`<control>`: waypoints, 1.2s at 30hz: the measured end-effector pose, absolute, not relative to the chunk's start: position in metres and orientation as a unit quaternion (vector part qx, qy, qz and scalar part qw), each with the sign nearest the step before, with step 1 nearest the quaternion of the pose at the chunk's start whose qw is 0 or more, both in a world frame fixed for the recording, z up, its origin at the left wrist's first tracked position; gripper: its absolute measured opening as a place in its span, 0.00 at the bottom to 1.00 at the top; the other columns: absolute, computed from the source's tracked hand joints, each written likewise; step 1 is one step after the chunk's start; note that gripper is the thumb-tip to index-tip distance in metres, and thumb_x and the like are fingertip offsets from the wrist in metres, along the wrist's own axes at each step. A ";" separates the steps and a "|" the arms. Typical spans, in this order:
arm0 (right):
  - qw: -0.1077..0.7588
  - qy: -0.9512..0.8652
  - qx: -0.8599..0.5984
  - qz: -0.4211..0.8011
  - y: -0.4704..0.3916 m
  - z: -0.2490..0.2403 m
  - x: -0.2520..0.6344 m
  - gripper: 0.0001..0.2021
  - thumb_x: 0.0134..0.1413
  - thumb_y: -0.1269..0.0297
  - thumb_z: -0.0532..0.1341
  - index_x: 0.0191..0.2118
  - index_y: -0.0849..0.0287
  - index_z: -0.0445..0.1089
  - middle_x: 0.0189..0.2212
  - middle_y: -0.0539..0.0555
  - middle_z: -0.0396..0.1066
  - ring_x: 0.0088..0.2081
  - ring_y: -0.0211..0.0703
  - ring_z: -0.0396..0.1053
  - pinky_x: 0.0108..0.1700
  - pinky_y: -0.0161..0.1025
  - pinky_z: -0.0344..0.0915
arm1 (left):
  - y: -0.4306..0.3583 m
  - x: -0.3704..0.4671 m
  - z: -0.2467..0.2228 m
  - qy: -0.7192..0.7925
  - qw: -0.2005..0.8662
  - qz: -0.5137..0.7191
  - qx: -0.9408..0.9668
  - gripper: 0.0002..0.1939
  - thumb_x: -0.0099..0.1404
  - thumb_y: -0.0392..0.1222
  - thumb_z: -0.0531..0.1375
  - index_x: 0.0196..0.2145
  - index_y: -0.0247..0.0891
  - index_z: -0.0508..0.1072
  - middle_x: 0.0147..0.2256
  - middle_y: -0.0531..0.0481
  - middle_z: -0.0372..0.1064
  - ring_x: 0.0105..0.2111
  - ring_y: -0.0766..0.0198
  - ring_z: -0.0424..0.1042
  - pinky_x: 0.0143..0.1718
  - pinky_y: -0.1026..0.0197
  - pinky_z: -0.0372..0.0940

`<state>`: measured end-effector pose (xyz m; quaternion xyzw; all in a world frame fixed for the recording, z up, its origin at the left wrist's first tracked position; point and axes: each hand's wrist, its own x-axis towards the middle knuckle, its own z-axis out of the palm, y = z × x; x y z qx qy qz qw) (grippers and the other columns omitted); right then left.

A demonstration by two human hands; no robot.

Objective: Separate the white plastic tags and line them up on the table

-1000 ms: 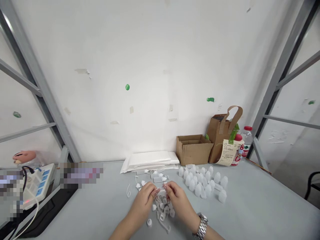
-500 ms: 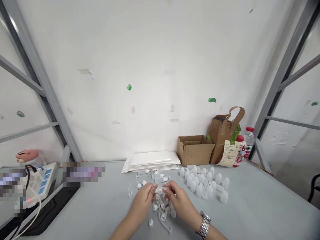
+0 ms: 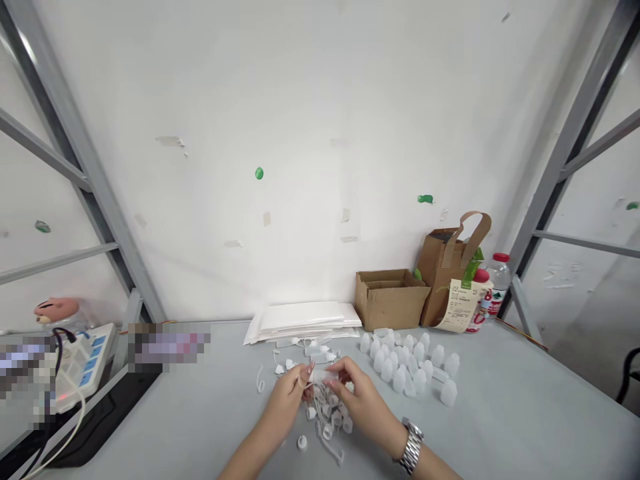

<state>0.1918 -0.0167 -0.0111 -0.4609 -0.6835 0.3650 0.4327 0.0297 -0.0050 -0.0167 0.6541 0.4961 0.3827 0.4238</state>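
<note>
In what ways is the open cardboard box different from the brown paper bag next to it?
The cardboard box is low and wide, while the paper bag is taller and narrower. The cardboard box shows no handle; the paper bag has a looped one on top. The cardboard box has a plain front, but a printed slip hangs at the paper bag. Both are brown and stand near the wall.

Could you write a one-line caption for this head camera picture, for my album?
Two hands, left and right, hold a small translucent piece above white corded caps.
</note>
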 end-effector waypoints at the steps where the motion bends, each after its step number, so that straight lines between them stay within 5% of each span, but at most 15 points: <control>1: 0.423 -0.684 -0.460 0.377 -0.017 -0.010 0.192 0.10 0.54 0.57 0.54 0.35 0.58 0.66 0.29 0.51 0.68 0.32 0.41 0.65 0.37 0.36 0.61 | -0.005 0.030 -0.016 0.492 0.423 0.383 0.658 0.20 0.60 0.58 0.44 0.21 0.40 0.57 0.20 0.56 0.56 0.24 0.64 0.61 0.29 0.63 0.58; 6: 0.376 -0.714 -0.453 0.380 -0.017 -0.010 0.191 0.11 0.58 0.62 0.50 0.38 0.58 0.68 0.31 0.52 0.70 0.33 0.41 0.67 0.38 0.37 0.63 | -0.007 0.029 -0.013 0.509 0.387 0.373 0.672 0.21 0.59 0.58 0.45 0.19 0.40 0.57 0.19 0.56 0.55 0.23 0.65 0.59 0.27 0.63 0.56; 9: 0.373 -0.770 -0.446 0.264 -0.020 -0.011 0.192 0.08 0.54 0.69 0.55 0.40 0.57 0.67 0.36 0.53 0.69 0.40 0.43 0.65 0.43 0.39 0.61 | -0.007 0.029 -0.015 0.523 0.416 0.365 0.649 0.22 0.58 0.60 0.46 0.18 0.40 0.57 0.18 0.57 0.55 0.21 0.66 0.59 0.25 0.63 0.56; 16: 0.329 -0.838 -0.436 0.015 -0.017 -0.020 0.195 0.14 0.45 0.85 0.52 0.36 0.60 0.63 0.33 0.55 0.68 0.36 0.46 0.63 0.40 0.44 0.60 | 0.001 0.028 -0.021 0.558 0.467 0.351 0.589 0.26 0.52 0.66 0.45 0.16 0.40 0.58 0.13 0.58 0.55 0.16 0.67 0.58 0.20 0.63 0.56; 24: 0.363 -0.784 -0.503 0.038 -0.010 -0.015 0.206 0.10 0.53 0.74 0.55 0.41 0.58 0.63 0.35 0.55 0.69 0.39 0.47 0.65 0.41 0.45 0.63 | -0.008 0.017 -0.007 0.595 0.182 0.330 0.710 0.18 0.59 0.55 0.49 0.25 0.41 0.68 0.29 0.50 0.66 0.36 0.57 0.65 0.38 0.57 0.60; 29: 0.359 -0.796 -0.480 0.083 -0.013 -0.013 0.203 0.08 0.55 0.71 0.56 0.41 0.57 0.63 0.37 0.54 0.69 0.41 0.47 0.65 0.44 0.45 0.62 | -0.010 0.021 -0.009 0.529 0.237 0.366 0.728 0.16 0.61 0.52 0.50 0.42 0.46 0.69 0.41 0.49 0.66 0.46 0.57 0.63 0.48 0.54 0.58; 36: 0.341 -0.815 -0.462 0.079 -0.014 -0.011 0.203 0.07 0.54 0.73 0.57 0.39 0.58 0.64 0.35 0.54 0.69 0.39 0.46 0.65 0.43 0.45 0.61 | -0.006 0.024 -0.009 0.484 0.312 0.351 0.738 0.16 0.62 0.49 0.48 0.23 0.39 0.68 0.30 0.48 0.67 0.36 0.59 0.65 0.42 0.57 0.60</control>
